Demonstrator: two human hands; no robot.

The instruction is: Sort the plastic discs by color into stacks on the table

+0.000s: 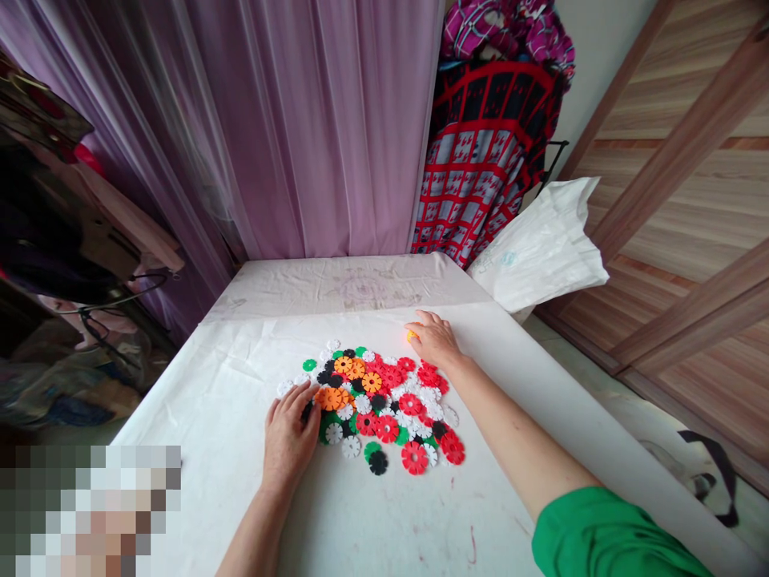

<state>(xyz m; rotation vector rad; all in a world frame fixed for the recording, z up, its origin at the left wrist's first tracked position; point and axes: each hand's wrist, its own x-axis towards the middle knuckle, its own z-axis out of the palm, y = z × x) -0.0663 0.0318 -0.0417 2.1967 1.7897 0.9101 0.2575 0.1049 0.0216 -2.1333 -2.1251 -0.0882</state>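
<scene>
A heap of plastic snowflake discs (386, 429) in red, white, black, green and orange lies on the white-covered table (360, 525). My left hand (292, 429) rests at the heap's left edge, fingers apart and curved over it. Beside its thumb and fingertips are orange snowflake discs (332, 399) and a few dark ones, partly covered by the hand. Beyond the heap's far right side, my right hand (436, 338) is low over the tabletop. Its fingertips are closed on a yellow-orange snowflake disc (412, 335), mostly hidden by the fingers.
Past the table's far edge hangs a purple curtain (336, 128). A red patterned cloth (462, 176) and a white bag (541, 248) stand at the far right, before wooden doors (678, 192). Clothes on a rack (54, 216) are at left. A blurred patch covers the lower left corner.
</scene>
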